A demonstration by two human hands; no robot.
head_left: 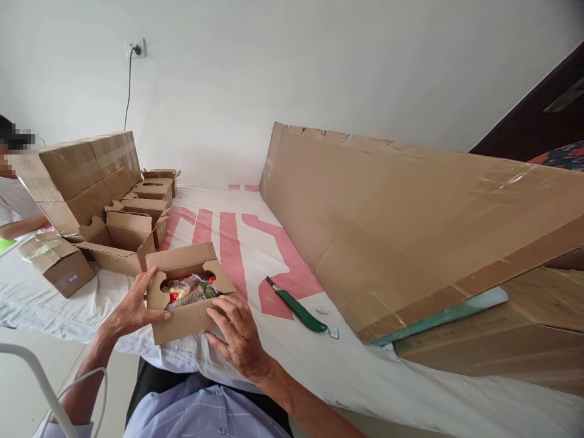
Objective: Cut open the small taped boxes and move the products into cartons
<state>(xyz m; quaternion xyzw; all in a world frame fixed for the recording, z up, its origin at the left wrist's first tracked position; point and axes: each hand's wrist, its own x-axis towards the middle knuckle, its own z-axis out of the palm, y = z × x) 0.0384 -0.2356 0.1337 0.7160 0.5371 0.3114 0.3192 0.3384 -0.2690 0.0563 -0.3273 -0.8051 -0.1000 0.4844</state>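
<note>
A small open cardboard box (pixel 182 322) sits at the near edge of the cloth-covered table (pixel 374 371), with colourful wrapped packets (pixel 189 288) inside it. My left hand (pixel 132 307) grips its left side, thumb along the front wall and fingers on the side flap. My right hand (pixel 237 334) rests on the box's front right corner, fingers bent over the wall. The lid flap (pixel 180 258) stands up at the back.
Several open small boxes (pixel 137 225) and taped cartons (pixel 82 176) crowd the left. A green-handled tool (pixel 296 307) lies on the cloth right of the box. A large flat cardboard sheet (pixel 410 225) leans across the right. A person's arm (pixel 18 226) shows far left.
</note>
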